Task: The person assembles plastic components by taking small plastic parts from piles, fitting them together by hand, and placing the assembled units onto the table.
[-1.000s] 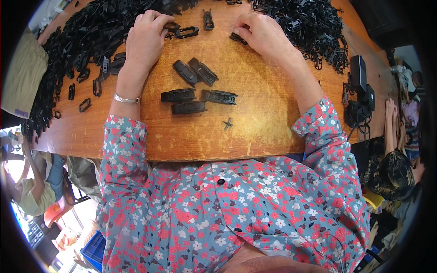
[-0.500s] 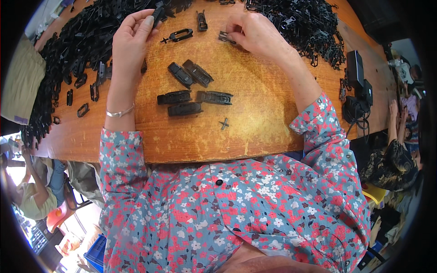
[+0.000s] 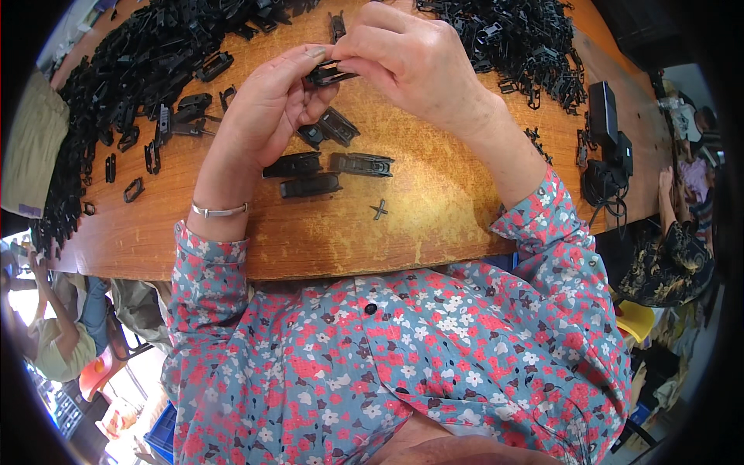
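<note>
Both hands meet over the far middle of the table. My left hand (image 3: pixel 271 101) grips a black plastic part (image 3: pixel 322 75) between thumb and fingers. My right hand (image 3: pixel 422 62) pinches a thin black frame-shaped piece (image 3: pixel 341 75) against it; the fingers partly hide where the two join. Just below my hands lie several black elongated plastic parts, among them one (image 3: pixel 361 164) on the right and one (image 3: pixel 310 186) nearest me. Another black part (image 3: pixel 336 27) lies beyond my hands, partly covered by the right one. A small dark cross-shaped piece (image 3: pixel 379 209) lies nearer the table edge.
Large heaps of black plastic pieces spread at the far left (image 3: pixel 147 70) and far right (image 3: pixel 519 46). Loose frame pieces (image 3: pixel 134 190) lie by the left heap. A black box-shaped device (image 3: pixel 603 116) with coiled cable (image 3: pixel 606 190) stands at right. Other people sit on both sides.
My left hand has moved right and nearer, and my right hand has moved left, so they now meet. The frame piece under my right fingers is off the table.
</note>
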The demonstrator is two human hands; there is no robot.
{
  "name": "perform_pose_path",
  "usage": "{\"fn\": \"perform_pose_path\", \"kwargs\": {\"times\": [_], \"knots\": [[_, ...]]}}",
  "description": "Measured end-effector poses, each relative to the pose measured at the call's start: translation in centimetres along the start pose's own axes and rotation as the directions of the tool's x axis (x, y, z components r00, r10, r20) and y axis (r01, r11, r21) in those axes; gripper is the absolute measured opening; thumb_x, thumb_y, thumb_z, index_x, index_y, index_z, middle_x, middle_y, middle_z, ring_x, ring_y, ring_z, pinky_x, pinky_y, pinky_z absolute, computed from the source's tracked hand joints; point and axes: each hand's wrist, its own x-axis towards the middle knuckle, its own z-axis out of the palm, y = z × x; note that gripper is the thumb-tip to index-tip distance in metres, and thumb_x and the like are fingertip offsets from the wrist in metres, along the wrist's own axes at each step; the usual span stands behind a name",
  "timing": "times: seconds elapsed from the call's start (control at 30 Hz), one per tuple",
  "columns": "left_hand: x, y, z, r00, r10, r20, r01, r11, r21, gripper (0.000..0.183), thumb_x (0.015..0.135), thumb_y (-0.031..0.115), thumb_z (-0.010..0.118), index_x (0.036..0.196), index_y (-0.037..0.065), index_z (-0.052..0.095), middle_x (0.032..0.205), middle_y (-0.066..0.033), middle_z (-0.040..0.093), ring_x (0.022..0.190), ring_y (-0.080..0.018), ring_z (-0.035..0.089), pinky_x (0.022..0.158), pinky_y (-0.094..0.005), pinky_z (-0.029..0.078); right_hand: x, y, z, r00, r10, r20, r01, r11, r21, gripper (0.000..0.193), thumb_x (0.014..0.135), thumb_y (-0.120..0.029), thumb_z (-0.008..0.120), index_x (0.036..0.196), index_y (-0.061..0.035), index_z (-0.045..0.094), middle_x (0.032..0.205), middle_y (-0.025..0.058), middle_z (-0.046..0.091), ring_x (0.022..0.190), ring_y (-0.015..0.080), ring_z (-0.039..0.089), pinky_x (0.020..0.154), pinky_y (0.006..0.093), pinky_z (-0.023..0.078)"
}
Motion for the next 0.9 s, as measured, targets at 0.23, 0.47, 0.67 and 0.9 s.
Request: {"fn": "perform_pose_path", "kwargs": {"times": [0.23,0.47,0.67,0.9], "knots": [[-0.1,-0.2,0.2,0.999,-0.031,-0.020,0.032,0.998,0.059,0.028,0.108,0.029,0.049,0.113,0.005,0.063,0.081,-0.0003,0.059,0.064,-0.0061,0.045,0.055,-0.0214,0.032,-0.1,-0.4,-0.2,0.997,-0.001,0.078,0.011,0.992,-0.126,0.011,0.084,-0.016,0.074,0.087,-0.0100,0.066,0.085,0.0053,0.060,0.071,0.0285,0.067,0.061,0.0387,0.055],[0.1,-0.4,0.1,0.998,-0.031,-0.054,0.039,0.988,0.147,0.033,0.108,0.033,0.051,0.114,0.003,0.064,0.087,-0.0012,0.065,0.069,-0.0056,0.055,0.059,-0.0186,0.042,-0.5,0.2,0.6,0.978,0.112,0.176,-0.100,0.992,-0.073,0.015,0.086,-0.018,0.075,0.092,-0.0073,0.065,0.091,0.0100,0.063,0.079,0.0327,0.069,0.067,0.0417,0.057],[-0.1,-0.4,0.4,0.995,0.088,-0.054,-0.056,0.897,0.439,0.029,0.106,0.032,0.059,0.111,0.004,0.067,0.085,0.0013,0.068,0.072,-0.0045,0.060,0.064,-0.0190,0.047,-0.4,-0.2,0.5,0.967,0.195,0.166,-0.179,0.978,-0.110,0.016,0.086,-0.017,0.075,0.093,-0.0056,0.066,0.091,0.0117,0.065,0.080,0.0336,0.070,0.068,0.0420,0.058],[-0.3,-0.1,0.8,0.892,0.450,-0.041,-0.272,0.609,0.745,0.024,0.101,0.027,0.067,0.105,0.004,0.074,0.084,0.0021,0.067,0.075,-0.0083,0.060,0.067,-0.0219,0.046,0.4,0.6,-0.3,0.646,0.571,0.507,-0.751,0.357,0.555,0.034,0.102,-0.031,0.065,0.104,0.0031,0.067,0.089,0.0081,0.072,0.073,0.0134,0.073,0.064,0.0273,0.058]]}}
